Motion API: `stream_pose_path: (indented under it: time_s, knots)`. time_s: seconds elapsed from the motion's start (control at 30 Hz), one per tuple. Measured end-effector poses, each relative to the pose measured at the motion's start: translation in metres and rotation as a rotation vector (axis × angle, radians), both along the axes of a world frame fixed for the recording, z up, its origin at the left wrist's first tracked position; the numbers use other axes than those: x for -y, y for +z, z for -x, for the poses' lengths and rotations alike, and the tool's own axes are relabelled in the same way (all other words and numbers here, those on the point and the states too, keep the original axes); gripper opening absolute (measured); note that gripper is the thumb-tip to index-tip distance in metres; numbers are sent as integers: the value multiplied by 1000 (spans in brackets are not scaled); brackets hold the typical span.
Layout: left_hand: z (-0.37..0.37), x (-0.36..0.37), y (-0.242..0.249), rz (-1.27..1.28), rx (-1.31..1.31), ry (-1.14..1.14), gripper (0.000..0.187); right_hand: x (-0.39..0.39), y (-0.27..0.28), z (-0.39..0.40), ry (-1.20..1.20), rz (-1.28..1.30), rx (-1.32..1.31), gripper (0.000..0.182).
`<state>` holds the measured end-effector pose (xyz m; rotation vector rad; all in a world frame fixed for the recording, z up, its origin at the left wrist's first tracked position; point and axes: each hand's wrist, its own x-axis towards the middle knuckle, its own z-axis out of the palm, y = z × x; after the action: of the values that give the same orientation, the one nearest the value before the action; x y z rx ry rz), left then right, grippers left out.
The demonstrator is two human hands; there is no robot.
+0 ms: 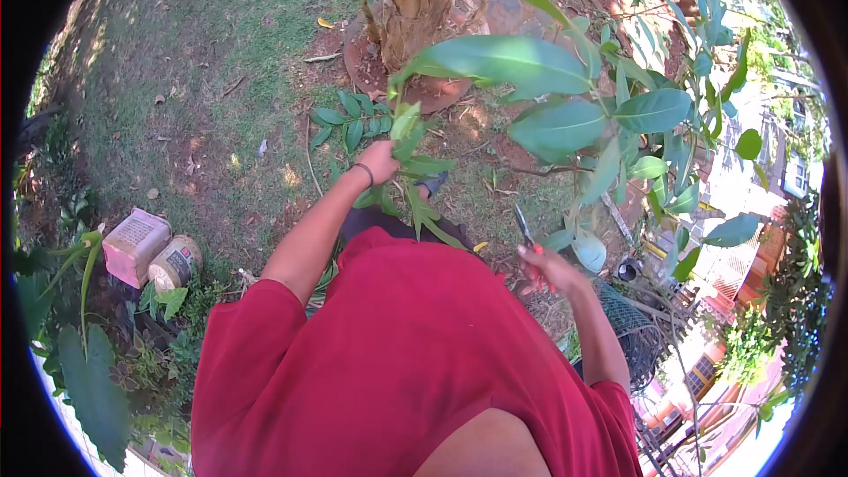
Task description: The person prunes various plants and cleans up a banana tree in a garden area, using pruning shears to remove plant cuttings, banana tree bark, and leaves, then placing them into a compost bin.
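My left hand is closed around a leafy green branch, whose leaves hang below and to the right of my fist. My right hand grips red-handled pruning shears, their dark blades pointing up and away from me. Whether the blades are parted is too small to tell. Large green leaves on a branch spread across the view above my right hand. Beyond my left hand, a small leafy sprig lies on the ground near the tree trunk.
A thick tree trunk stands straight ahead, with a stone-like ring at its base. To the left are a pinkish square container and a round tub among plants. Dark netting and sticks lie to the right.
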<state>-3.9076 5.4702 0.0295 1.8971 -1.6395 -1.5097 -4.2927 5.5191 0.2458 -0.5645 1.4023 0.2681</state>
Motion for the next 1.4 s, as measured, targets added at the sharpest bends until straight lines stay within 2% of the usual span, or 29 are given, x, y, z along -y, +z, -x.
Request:
stream_pose_path:
  time_s: [0.07,0.1,0.17,0.23,0.33,0.4,0.43,0.5,0.67,0.73,0.77,0.8,0.83,0.9,0.93,0.97,1.03,1.1,1.13,1.17,1.23,1.27,1.33,1.37,1.4]
  knots:
    - [-45,-19,-18,-15,37,168,32,-6,-4,-29,-28,-24,68,46]
    - [-64,-29,-33,-30,52,241,31,-8,-5,-42,49,-41,29,45]
    - [-97,-46,-13,-49,58,292,29,-15,-18,-62,122,-46,-27,45]
    - [-117,-64,-19,13,103,324,31,-34,-51,-63,246,213,-129,49]
    - [-139,-80,-18,31,118,390,31,-36,-67,-77,272,303,-187,56]
    - [-157,-89,-34,45,156,588,28,-25,-57,-95,314,337,-206,60]
    - [-165,-92,-42,52,161,592,28,-19,-54,-104,368,362,-222,64]
    - [-180,-96,-48,180,44,807,30,-15,-64,-113,401,378,-221,65]
    - [-224,-84,-36,349,-123,942,25,-20,-102,-124,507,368,-227,68]
    - [-239,-75,-20,391,-184,1016,28,-28,-116,-130,550,445,-245,58]
    - [-247,-72,-14,383,-246,1133,32,-28,-120,-132,563,437,-241,58]
    - [-254,-70,-9,375,-306,1250,36,-28,-123,-136,574,401,-216,64]
    - [-263,-71,-6,369,-297,1262,36,-28,-127,-139,585,365,-189,72]
    - [-280,-72,-4,471,-463,1435,39,-29,-141,-143,572,308,-176,73]
    - [-286,-74,-4,467,-454,1448,39,-28,-153,-142,550,260,-170,74]
    - [-292,-76,-4,453,-374,1406,38,-29,-166,-141,563,252,-164,74]
    - [-307,-87,-26,436,-281,1378,38,-26,-189,-143,559,350,-203,54]
    - [-316,-102,-54,383,-18,1007,37,-15,-214,-143,612,313,-209,57]
    - [-309,-98,-36,209,211,883,39,-11,-227,-146,651,285,-221,60]
    - [-306,-91,-28,193,234,892,39,-6,-241,-147,663,269,-200,60]
    - [-301,-79,-36,-45,449,591,35,7,-266,-157,732,327,-250,67]
    - [-299,-76,-49,-61,459,593,35,18,-274,-163,786,239,-270,73]
    - [-300,-73,-86,-144,508,259,31,32,-294,-174,765,242,-283,73]
    - [-298,-71,-108,-159,510,258,31,35,-305,-178,736,259,-309,72]
    - [-297,-68,-134,-197,544,120,28,38,-312,-184,737,249,-304,72]
